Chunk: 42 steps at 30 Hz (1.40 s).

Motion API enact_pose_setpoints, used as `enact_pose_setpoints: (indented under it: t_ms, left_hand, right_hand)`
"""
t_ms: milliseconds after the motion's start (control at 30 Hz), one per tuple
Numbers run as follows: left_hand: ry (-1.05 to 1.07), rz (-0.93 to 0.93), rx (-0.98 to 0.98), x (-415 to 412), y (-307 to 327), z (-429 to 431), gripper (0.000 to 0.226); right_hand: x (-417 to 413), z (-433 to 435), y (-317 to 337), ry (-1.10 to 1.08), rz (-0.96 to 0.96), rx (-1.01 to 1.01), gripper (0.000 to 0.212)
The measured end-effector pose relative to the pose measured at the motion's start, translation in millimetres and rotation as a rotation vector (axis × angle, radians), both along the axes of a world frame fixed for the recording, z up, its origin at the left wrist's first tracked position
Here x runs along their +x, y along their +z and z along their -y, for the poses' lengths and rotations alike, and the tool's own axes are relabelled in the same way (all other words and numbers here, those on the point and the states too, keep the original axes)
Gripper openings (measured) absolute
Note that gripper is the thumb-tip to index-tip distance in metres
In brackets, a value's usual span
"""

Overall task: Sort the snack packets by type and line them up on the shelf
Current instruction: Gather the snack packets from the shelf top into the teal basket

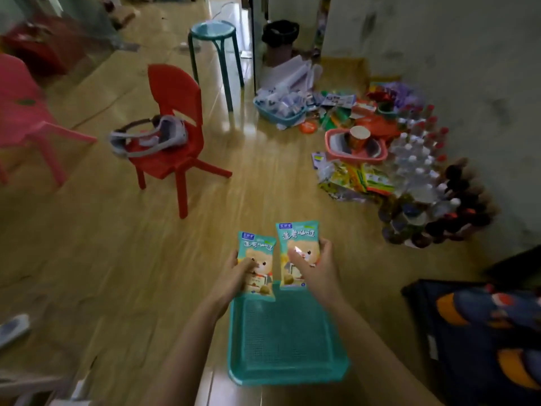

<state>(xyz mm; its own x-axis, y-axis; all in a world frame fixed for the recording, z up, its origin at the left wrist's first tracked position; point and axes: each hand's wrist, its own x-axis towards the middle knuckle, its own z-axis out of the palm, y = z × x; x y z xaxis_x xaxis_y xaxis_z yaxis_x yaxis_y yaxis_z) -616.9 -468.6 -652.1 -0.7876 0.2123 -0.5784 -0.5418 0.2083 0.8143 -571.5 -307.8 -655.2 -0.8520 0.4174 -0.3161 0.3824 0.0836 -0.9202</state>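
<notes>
I hold two matching teal snack packets with a cartoon bear printed on them. My left hand (235, 273) grips the left packet (257, 253) by its left edge, thumb across its front. My right hand (314, 265) grips the right packet (297, 238), fingers curled round its right edge. Both packets hang upright side by side over the far end of a teal mesh tray (287, 338) lying on the wooden floor. No shelf is in view.
A pile of snack packets (351, 177), bottles (418, 168), a pink basket (355, 145) and a blue basket (278, 108) lies along the right wall. A red chair (172, 127), a pink chair (23, 106) and a teal stool (215, 51) stand on the floor. A dark bag (480, 332) sits at right.
</notes>
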Motion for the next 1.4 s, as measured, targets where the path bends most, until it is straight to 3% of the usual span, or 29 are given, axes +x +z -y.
enact_pose_setpoints:
  t_ms: [167, 333, 500, 633, 733, 800, 900, 1033, 1133, 1267, 1400]
  left_hand:
    - [0.004, 0.072, -0.050, -6, -193, 12, 0.022]
    - [-0.045, 0.155, -0.157, -14, -347, 19, 0.019]
    - [-0.127, 0.190, -0.280, -17, -439, 19, 0.006]
    - [-0.200, 0.180, -0.380, -16, -481, 12, 0.022]
    - [-0.169, 0.113, -0.456, -14, -490, 6, 0.018]
    - [-0.119, 0.039, -0.504, -12, -491, 1, 0.029]
    - [-0.082, -0.044, -0.632, -5, -492, -8, 0.031]
    - [-0.291, -0.069, -0.826, -2, -488, -11, 0.046]
    - [-0.477, -0.018, -0.849, -7, -464, -11, 0.063]
    - [-0.596, -0.104, -0.842, -19, -365, 4, 0.024]
    - [-0.579, -0.302, -0.846, -25, -190, 8, 0.029]
  right_hand:
    - [4, 13, -191, 0.011, 0.083, -0.077, 0.042]
    - [9, 24, -350, 0.003, 0.170, -0.081, 0.040]
    - [8, 25, -447, 0.018, 0.264, -0.070, 0.041]
    - [8, 25, -490, 0.063, 0.360, -0.015, 0.051]
    - [5, 28, -499, 0.082, 0.411, 0.016, 0.048]
    - [0, 30, -501, 0.070, 0.422, 0.035, 0.046]
    - [-8, 36, -502, 0.084, 0.455, 0.174, 0.044]
    - [-11, 47, -494, 0.278, 0.609, 0.605, 0.058]
    - [-15, 41, -462, 0.409, 0.704, 0.736, 0.063]
    - [-5, 12, -358, 0.529, 0.720, 0.737, 0.053]
    - [6, -16, -196, 0.480, 0.596, 0.716, 0.044]
